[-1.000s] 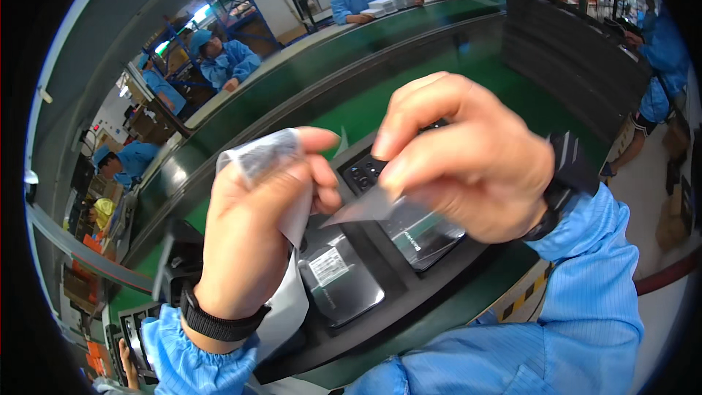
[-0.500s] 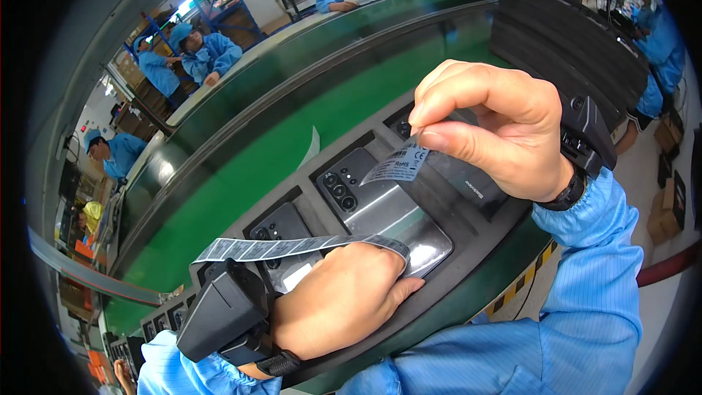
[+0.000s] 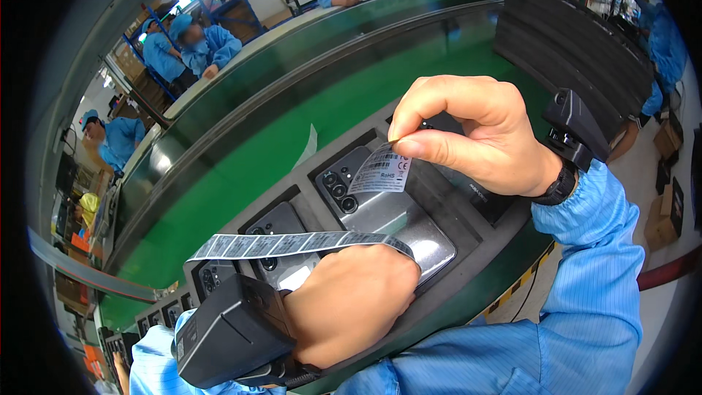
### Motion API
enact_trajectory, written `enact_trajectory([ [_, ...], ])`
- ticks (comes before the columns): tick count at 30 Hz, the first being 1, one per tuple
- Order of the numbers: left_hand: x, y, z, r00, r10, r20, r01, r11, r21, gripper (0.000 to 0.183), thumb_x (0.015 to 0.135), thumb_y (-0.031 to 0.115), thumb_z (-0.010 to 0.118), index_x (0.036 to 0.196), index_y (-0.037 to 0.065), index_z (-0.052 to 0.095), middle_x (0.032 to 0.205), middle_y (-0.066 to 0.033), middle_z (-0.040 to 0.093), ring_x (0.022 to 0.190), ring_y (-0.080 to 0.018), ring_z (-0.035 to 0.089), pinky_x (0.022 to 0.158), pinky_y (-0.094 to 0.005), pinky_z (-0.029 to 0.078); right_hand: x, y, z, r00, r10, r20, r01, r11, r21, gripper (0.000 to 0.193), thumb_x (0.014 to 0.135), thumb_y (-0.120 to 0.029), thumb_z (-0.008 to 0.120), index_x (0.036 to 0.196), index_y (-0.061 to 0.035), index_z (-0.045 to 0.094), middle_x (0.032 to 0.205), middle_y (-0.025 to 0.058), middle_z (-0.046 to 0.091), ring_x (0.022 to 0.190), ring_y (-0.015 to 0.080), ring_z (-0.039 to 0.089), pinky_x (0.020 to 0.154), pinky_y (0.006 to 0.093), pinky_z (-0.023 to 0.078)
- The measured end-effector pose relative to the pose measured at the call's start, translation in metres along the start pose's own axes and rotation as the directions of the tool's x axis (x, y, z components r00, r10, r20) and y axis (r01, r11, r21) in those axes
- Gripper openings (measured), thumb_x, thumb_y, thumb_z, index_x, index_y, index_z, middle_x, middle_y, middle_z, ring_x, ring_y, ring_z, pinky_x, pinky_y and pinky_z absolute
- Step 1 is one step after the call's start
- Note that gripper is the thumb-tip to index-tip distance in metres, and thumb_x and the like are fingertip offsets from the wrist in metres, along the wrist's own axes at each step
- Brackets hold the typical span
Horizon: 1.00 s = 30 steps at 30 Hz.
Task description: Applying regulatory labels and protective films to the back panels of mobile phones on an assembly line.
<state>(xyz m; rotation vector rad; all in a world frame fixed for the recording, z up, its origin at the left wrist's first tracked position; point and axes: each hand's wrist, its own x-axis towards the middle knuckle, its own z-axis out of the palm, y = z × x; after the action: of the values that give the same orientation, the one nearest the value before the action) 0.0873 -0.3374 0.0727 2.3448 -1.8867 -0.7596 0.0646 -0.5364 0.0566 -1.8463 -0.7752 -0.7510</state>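
Observation:
Between thumb and forefinger, my right hand (image 3: 475, 135) pinches a small printed translucent label (image 3: 384, 170) by its upper edge. The label hangs curved over the camera end of a dark glossy smartphone (image 3: 398, 223), which lies back up in a foam tray (image 3: 475, 228). My left hand (image 3: 355, 300) is curled at that phone's lower edge, its fingertips hidden. A strip of labels (image 3: 292, 246) runs out to the left from behind its knuckles, where the strip bends down into the hand. Under the strip lies another phone (image 3: 281, 223).
The tray rests on a green conveyor belt (image 3: 241, 197), with more phones in its pockets. A clear film piece (image 3: 310, 146) stands up beside the tray. Dark stacked sheets (image 3: 574, 51) are at the far right. Co-workers in blue (image 3: 208, 47) stand across the line.
My right hand has moved slightly left and down with the label, which now faces me more squarely. My left hand has shifted a little right, and its thumb has gone out of sight.

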Motion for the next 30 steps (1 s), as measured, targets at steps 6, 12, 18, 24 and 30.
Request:
enact_trajectory([
  [6,0.008,-0.005,-0.002,0.970,0.013,0.243,-0.060,0.980,0.187,0.008,0.069,0.004,0.060,0.067,-0.003,0.058,0.074,-0.0214,0.062,0.071,-0.0363,0.064,0.062,-0.0401,0.052,-0.006,0.015,0.000,0.990,0.118,0.079,-0.125,0.988,0.096,0.013,0.084,-0.011,0.066,0.089,0.0003,0.062,0.077,0.0018,0.062,0.071,0.0072,0.056,0.063,0.0219,0.046],
  [12,0.017,-0.046,0.008,0.846,-0.029,-0.533,-0.014,0.997,-0.078,0.015,0.070,0.014,0.059,0.075,0.000,0.056,0.078,-0.0192,0.056,0.072,-0.0370,0.058,0.065,-0.0442,0.049,-0.017,0.025,-0.006,0.769,0.434,0.469,-0.624,0.670,0.403,0.015,0.084,-0.015,0.066,0.090,-0.0014,0.064,0.075,-0.0006,0.061,0.062,0.0039,0.052,0.055,0.0188,0.044],
  [18,0.025,-0.110,0.014,0.524,-0.387,-0.759,0.111,0.914,-0.390,0.015,0.074,0.008,0.055,0.068,-0.005,0.054,0.061,-0.0179,0.054,0.054,-0.0256,0.052,0.054,-0.0357,0.042,-0.020,0.034,0.014,0.817,0.279,0.505,-0.405,0.901,0.156,0.013,0.084,-0.010,0.064,0.087,0.0023,0.061,0.077,0.0059,0.062,0.069,0.0124,0.059,0.062,0.0269,0.047],
  [24,0.024,-0.109,0.009,0.597,-0.481,-0.642,-0.021,0.790,-0.612,0.013,0.076,0.009,0.053,0.069,-0.002,0.052,0.060,0.0002,0.048,0.058,-0.0076,0.044,0.055,-0.0259,0.038,-0.021,0.046,0.022,0.855,0.160,0.494,-0.202,0.979,0.033,0.014,0.083,-0.011,0.063,0.079,0.0012,0.056,0.072,0.0087,0.057,0.062,0.0213,0.055,0.055,0.0329,0.042],
  [30,0.024,-0.106,0.007,0.609,-0.475,-0.635,-0.015,0.794,-0.608,0.014,0.076,0.009,0.053,0.068,-0.002,0.052,0.059,-0.0007,0.048,0.057,-0.0081,0.043,0.054,-0.0264,0.037,-0.018,0.048,0.021,0.833,0.146,0.534,-0.185,0.982,0.020,0.015,0.084,-0.011,0.062,0.078,0.0010,0.054,0.072,0.0096,0.057,0.063,0.0241,0.056,0.056,0.0345,0.043],
])
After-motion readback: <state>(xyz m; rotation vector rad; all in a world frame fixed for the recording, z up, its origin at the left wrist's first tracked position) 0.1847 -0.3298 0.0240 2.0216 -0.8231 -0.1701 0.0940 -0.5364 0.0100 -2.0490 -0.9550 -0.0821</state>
